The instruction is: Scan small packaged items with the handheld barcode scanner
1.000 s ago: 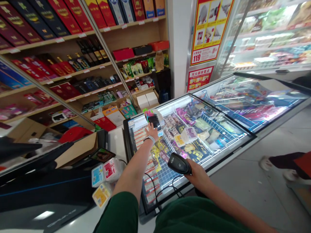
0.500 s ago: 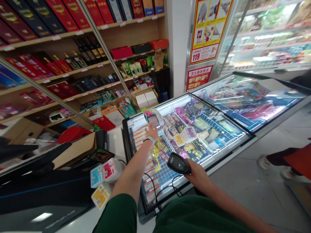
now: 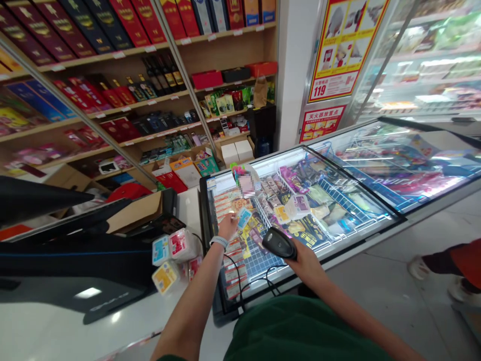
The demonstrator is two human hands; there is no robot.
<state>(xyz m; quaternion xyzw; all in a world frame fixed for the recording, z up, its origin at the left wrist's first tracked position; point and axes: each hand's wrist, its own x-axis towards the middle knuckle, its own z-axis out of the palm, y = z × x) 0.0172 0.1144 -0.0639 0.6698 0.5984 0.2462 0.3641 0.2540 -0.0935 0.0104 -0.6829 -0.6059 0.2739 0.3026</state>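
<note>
My left hand (image 3: 227,228), with a pale band at the wrist, is closed at the near edge of a small blue-labelled pack (image 3: 244,218) above the freezer's glass top. My right hand (image 3: 303,259) grips a black handheld barcode scanner (image 3: 278,243), its head pointing left over the glass. A black cable runs in loops beneath the scanner. Beyond my left hand, a colourful item with a pixelated face (image 3: 246,184) lies at the glass's far left. Clear packs with yellow (image 3: 281,214) and purple labels (image 3: 301,202) sit to the right of it.
The chest freezer (image 3: 340,250) holds bagged food in wire baskets. Left of it, several clear packs with coloured labels (image 3: 165,277) stand on the white counter beside a black monitor (image 3: 75,286). Shelves of boxes and bottles line the back. A person's legs (image 3: 436,263) show at right.
My left hand has drawn back from the far colourful item toward me, with the blue-labelled pack. The scanner stays in my right hand. The view has shifted slightly left.
</note>
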